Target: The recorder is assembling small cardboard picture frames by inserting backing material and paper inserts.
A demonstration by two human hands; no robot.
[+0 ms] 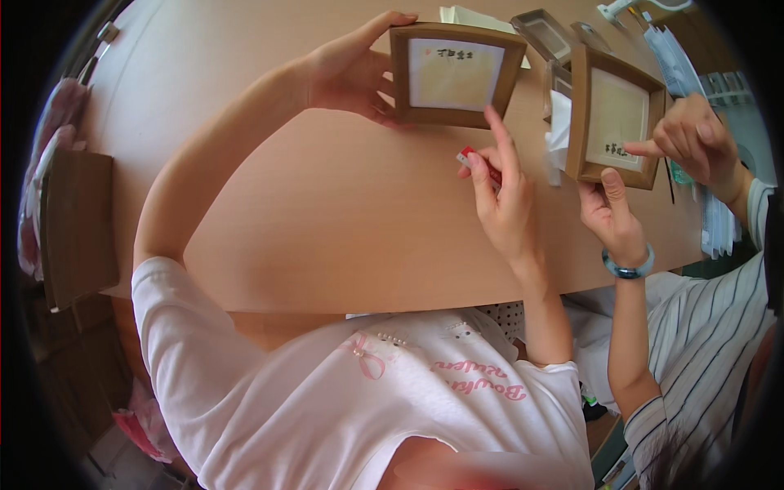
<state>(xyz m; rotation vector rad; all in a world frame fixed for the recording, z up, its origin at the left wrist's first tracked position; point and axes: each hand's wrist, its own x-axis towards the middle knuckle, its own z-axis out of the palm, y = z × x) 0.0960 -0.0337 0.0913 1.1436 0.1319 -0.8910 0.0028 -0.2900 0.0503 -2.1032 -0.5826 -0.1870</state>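
Note:
My left hand (351, 73) grips a brown wooden picture frame (400, 82) by its left side, holding it up over the table. Inside the frame is a pale sheet (453, 77) with a short line of dark writing and a tiny red mark. My right hand (508, 196) has its index finger stretched to the frame's lower right part. Between its thumb and curled fingers sits a small red-and-white block-like thing (482, 163), partly hidden; its kind is unclear.
At the right a co-worker in a striped shirt holds a similar frame (576, 122) in one hand (616, 216) and points at its writing with the other hand (694, 143). Behind lie small boxes (543, 34), a white tissue (559, 122) and blue-white packets (674, 61). A cardboard box (80, 229) stands left.

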